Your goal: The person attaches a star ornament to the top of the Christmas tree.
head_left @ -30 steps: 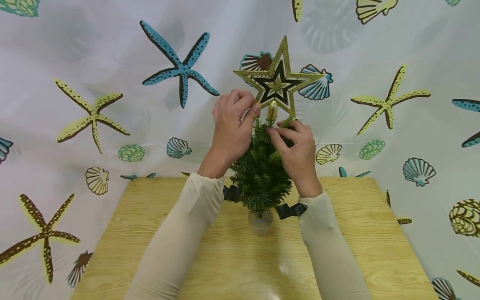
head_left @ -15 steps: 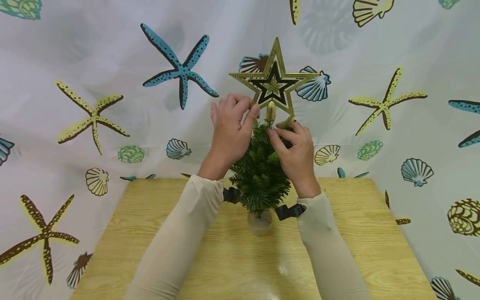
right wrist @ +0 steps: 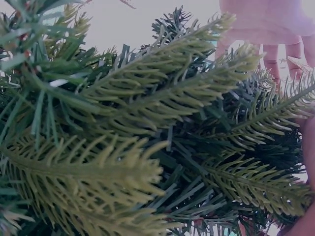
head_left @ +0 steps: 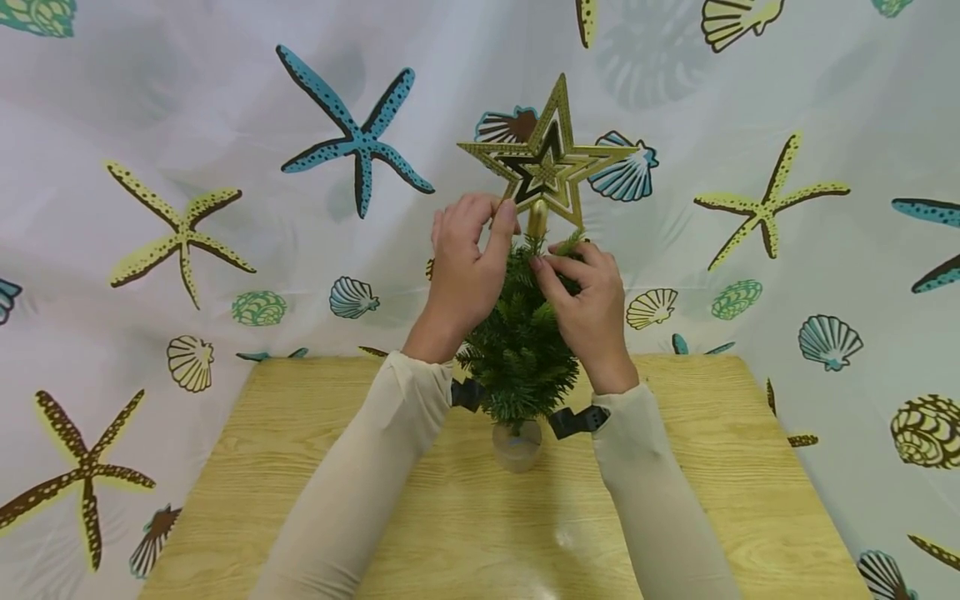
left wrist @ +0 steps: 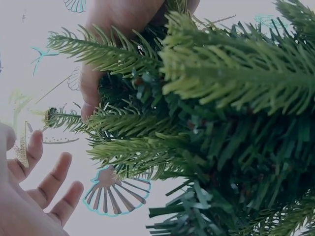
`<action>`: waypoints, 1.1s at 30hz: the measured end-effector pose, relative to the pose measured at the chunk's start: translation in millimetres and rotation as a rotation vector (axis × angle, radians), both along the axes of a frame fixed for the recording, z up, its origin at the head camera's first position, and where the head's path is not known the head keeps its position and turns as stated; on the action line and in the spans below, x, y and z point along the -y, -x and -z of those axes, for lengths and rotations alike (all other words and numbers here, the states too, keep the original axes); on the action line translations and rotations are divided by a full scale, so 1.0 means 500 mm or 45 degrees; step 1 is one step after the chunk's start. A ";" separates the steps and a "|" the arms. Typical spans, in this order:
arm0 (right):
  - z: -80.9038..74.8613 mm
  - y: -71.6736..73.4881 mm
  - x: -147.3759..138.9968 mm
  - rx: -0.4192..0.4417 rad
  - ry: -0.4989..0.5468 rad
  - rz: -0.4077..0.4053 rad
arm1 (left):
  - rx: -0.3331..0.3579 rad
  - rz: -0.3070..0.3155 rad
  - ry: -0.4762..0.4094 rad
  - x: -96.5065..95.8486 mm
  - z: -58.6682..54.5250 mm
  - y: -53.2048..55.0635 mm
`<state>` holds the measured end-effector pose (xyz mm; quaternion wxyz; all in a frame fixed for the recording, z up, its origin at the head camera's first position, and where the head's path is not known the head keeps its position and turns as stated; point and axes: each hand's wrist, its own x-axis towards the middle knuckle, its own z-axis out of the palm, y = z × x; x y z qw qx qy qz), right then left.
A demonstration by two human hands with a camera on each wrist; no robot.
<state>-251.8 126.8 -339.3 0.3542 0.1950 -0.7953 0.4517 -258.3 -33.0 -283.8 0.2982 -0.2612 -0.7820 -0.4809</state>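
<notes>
A gold openwork star topper [head_left: 546, 171] stands upright over a small artificial Christmas tree [head_left: 521, 367], its tubular gold socket [head_left: 537, 218] around the top twig's tip. My left hand [head_left: 468, 258] pinches the star's lower left point between thumb and forefinger. In the left wrist view that hand's other fingers [left wrist: 51, 182] are spread apart. Just below the socket, my right hand [head_left: 592, 300] pinches the top twig with thumb and forefinger. Branches cover much of the right wrist view, with part of the right hand [right wrist: 307, 152] at the edge.
The tree stands in a pale round base [head_left: 517, 450] on a wood-grain table [head_left: 450, 533]. Behind and around hangs a white cloth [head_left: 247, 108] printed with starfish and shells. Black wrist cameras [head_left: 577, 422] sit near the lower branches.
The star tilts a little left, then back, and has turned slightly so its face shows at an angle. My left hand turns with it; my right hand keeps its hold on the twig.
</notes>
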 end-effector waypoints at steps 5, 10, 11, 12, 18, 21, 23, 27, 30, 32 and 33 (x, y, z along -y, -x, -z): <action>0.001 0.003 -0.002 -0.013 0.007 -0.010 | -0.004 -0.004 -0.013 -0.002 0.002 0.003; -0.001 0.003 -0.002 -0.024 0.013 -0.015 | -0.036 0.007 -0.013 -0.003 0.000 0.009; -0.001 0.004 -0.002 -0.023 0.012 -0.013 | -0.039 0.011 -0.007 -0.003 -0.001 0.010; 0.000 0.004 -0.002 -0.022 0.013 -0.009 | -0.034 0.017 -0.002 -0.003 -0.003 0.011; 0.003 0.005 -0.005 -0.009 0.016 -0.005 | 0.100 0.044 0.093 0.005 -0.012 0.010; 0.003 0.004 -0.005 -0.009 0.011 -0.007 | 0.133 0.033 0.164 0.012 -0.016 0.008; 0.004 0.003 -0.004 -0.009 0.014 -0.010 | 0.132 0.022 0.202 0.014 -0.017 0.007; 0.003 0.000 -0.004 -0.010 0.024 -0.011 | 0.114 -0.006 0.268 0.015 -0.021 0.003; 0.002 0.001 -0.003 -0.017 0.033 -0.010 | 0.115 -0.033 0.316 0.015 -0.026 0.000; 0.003 0.001 -0.004 -0.021 0.033 -0.015 | 0.126 -0.043 0.333 0.015 -0.028 -0.002; 0.003 0.000 -0.005 -0.020 0.031 -0.017 | 0.132 -0.050 0.341 0.015 -0.028 -0.003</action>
